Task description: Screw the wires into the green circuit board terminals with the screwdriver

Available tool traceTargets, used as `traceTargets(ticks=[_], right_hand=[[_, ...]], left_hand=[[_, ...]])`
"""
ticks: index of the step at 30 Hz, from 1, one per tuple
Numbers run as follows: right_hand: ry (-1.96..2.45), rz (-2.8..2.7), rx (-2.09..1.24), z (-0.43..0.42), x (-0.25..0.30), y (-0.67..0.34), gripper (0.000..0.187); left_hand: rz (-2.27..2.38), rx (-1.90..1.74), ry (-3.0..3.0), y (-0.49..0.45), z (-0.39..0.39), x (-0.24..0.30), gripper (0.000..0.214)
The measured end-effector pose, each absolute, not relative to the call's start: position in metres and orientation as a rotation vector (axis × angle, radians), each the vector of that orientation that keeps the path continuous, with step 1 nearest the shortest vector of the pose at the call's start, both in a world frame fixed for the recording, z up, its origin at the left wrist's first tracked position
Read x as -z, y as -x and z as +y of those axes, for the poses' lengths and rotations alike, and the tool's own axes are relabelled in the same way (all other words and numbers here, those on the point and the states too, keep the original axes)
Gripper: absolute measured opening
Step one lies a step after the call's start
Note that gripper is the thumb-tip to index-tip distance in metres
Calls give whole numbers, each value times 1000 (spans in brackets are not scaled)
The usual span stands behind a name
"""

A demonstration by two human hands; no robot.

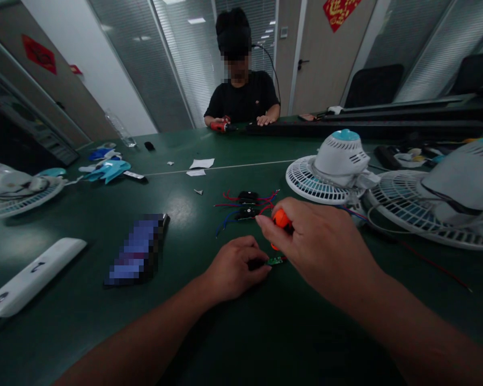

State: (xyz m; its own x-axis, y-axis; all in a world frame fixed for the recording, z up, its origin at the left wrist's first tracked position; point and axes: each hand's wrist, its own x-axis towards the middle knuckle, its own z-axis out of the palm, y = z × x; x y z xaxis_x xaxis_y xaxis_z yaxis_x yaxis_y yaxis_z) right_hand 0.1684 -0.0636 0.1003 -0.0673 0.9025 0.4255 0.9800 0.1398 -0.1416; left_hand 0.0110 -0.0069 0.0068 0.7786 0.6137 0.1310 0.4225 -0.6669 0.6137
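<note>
My left hand (239,268) is closed in a pinch at the edge of a small green circuit board (276,261), low over the dark green table. My right hand (317,236) is wrapped round an orange-and-black screwdriver (282,217), its rounded handle end facing up; the tip is hidden. The tool stands just above the board. Beyond my hands lie two small black modules, one nearer (247,214) and one farther (248,197), with red and blue wires spreading from both ends.
White fan heads (333,161) lie at the right, another fan (20,187) at far left. A phone (134,249) and a long white bar (36,276) occupy the left. Paper scraps (202,163) lie farther back. Across the table, a person (243,96) holds a red tool (219,126).
</note>
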Motion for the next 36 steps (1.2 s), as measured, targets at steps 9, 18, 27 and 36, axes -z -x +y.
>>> traceTargets(ticks=[9, 18, 27, 36], right_hand=[[1802, -2050, 234, -65, -105, -167, 23], [1796, -2090, 221, -65, -107, -170, 24], [1793, -2116, 210, -64, -107, -170, 22], [1708, -2153, 157, -63, -108, -172, 22]], left_hand=[[707, -455, -2456, -10, -5, -5, 17], [633, -484, -2491, -11, -2, -4, 18], [630, -485, -2466, -11, -2, -8, 16], [626, -469, -2465, -11, -2, -8, 17]])
